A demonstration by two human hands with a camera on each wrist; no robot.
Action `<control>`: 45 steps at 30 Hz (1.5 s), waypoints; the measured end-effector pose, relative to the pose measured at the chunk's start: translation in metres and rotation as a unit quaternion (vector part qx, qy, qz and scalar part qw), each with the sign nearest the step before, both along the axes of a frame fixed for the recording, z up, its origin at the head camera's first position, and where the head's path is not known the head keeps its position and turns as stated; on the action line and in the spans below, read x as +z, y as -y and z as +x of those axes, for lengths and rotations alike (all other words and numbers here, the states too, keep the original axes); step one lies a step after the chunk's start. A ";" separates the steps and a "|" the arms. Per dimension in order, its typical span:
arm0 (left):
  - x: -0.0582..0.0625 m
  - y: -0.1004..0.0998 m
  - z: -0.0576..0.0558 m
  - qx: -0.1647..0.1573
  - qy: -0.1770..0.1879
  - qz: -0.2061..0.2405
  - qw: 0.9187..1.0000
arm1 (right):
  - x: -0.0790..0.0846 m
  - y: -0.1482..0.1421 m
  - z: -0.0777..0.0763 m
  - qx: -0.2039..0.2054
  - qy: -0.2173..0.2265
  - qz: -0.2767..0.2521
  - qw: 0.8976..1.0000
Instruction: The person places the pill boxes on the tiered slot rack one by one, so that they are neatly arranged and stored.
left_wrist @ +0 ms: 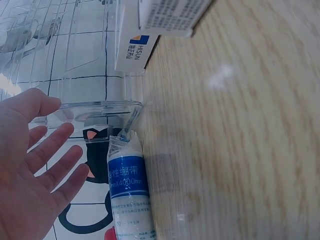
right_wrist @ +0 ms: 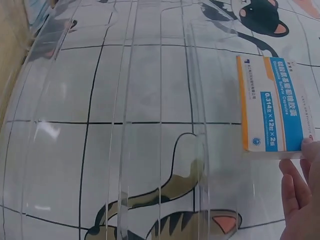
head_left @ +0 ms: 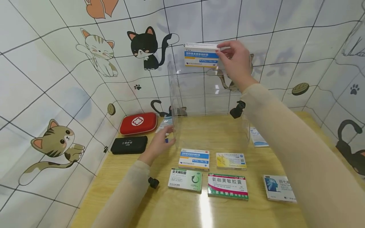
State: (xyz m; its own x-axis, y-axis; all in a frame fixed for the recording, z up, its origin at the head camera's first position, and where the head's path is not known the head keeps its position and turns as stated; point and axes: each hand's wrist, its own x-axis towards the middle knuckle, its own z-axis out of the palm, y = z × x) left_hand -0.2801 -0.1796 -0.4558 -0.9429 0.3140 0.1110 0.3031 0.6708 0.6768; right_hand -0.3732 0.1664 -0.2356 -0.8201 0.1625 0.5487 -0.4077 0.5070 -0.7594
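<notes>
Thumb and fingers of my right hand point(head_left: 235, 60) pinch one end of a white, blue and orange medicine box point(head_left: 201, 57), held high over the back of a clear acrylic stand point(head_left: 174, 95). In the right wrist view this medicine box point(right_wrist: 275, 105) shows its printed front. My left hand point(head_left: 159, 142) is at the stand's left side with fingers spread, the thumb overlapping the clear edge in the left wrist view. Beside those fingers lies a wrapped bandage roll point(left_wrist: 129, 190) with a blue band. A matching medicine box point(head_left: 194, 159) lies in front of the stand.
Nearer me lie a green-and-white box point(head_left: 185, 180), a green-and-red box point(head_left: 227, 186) and a yellow box point(head_left: 231, 161). A white box point(head_left: 278, 188) is partly behind my right sleeve, near a blue-and-white packet point(head_left: 258, 137). A red case point(head_left: 138, 123) and black pouch point(head_left: 129, 145) sit left.
</notes>
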 end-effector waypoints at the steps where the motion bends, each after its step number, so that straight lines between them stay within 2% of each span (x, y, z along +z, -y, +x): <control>1: 0.000 0.000 0.001 -0.002 0.003 0.001 1.000 | -0.001 0.002 -0.002 0.004 0.000 0.002 1.000; 6: -0.001 -0.002 0.002 -0.005 -0.002 0.003 1.000 | -0.003 0.015 -0.014 0.018 0.003 0.034 0.999; 12: -0.006 0.000 0.002 -0.003 -0.011 -0.003 1.000 | -0.011 0.031 -0.022 0.025 0.031 0.082 0.996; 16: -0.010 0.000 0.003 -0.004 -0.018 -0.014 1.000 | -0.023 0.032 -0.019 0.043 0.011 0.106 0.993; 20: -0.011 -0.002 0.003 -0.002 -0.023 -0.020 1.000 | -0.038 0.025 -0.006 0.065 -0.030 0.135 0.988; 23: -0.010 -0.003 0.004 0.001 -0.020 -0.019 1.000 | -0.053 0.015 0.015 0.090 -0.060 0.129 0.986; 28: -0.009 -0.005 0.005 0.009 -0.022 -0.028 0.999 | -0.085 -0.006 0.062 0.139 -0.092 0.119 0.979; 31: -0.007 -0.005 0.005 0.010 -0.026 -0.030 0.999 | -0.106 -0.023 0.089 0.139 -0.095 0.142 0.975; 37: -0.007 -0.004 0.003 0.015 -0.031 -0.026 0.999 | -0.144 -0.068 0.140 0.114 -0.029 0.182 0.976; 45: -0.006 -0.003 0.002 0.011 -0.027 -0.029 0.999 | -0.183 -0.134 0.202 0.089 0.042 0.217 0.971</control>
State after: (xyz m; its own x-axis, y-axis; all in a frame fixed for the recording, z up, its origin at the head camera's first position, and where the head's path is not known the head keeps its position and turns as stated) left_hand -0.2778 -0.1771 -0.4618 -0.9427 0.3008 0.1445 0.3232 0.7148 0.6201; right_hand -0.1708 0.3000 -0.4190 -0.8586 -0.2183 0.4638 -0.4646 0.7139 -0.5239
